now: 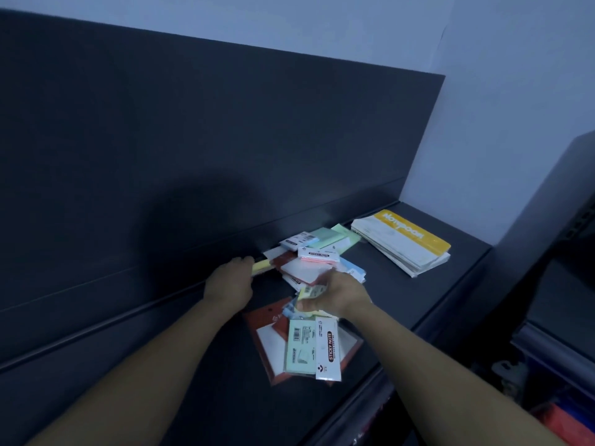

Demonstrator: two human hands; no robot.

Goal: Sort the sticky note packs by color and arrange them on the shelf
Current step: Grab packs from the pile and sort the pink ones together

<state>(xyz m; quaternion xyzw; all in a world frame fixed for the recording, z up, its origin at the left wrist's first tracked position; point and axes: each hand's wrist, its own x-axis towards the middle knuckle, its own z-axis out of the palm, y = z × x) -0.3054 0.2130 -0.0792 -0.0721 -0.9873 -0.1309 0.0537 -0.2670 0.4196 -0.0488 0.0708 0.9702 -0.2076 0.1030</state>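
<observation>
white "sticky note" pack (pixel 328 349) lies nearest; left hand (pixel 230 281) pinches a yellow pack (pixel 262 266), right hand (pixel 344 292) grips pale packs (pixel 309 292).

Dark grey shelf (pixel 418 300), yellow pack (pixel 262 267), pale green pack (pixel 301 347), red-bordered sleeve (pixel 257 320), yellow-topped white stack (pixel 405 239)

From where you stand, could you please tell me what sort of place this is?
Probably a stationery shop or stockroom: a dark display shelf with a tall back panel, a jumble of barcoded sticky note packs, and a stack of yellow-topped notepads beside them.
</observation>
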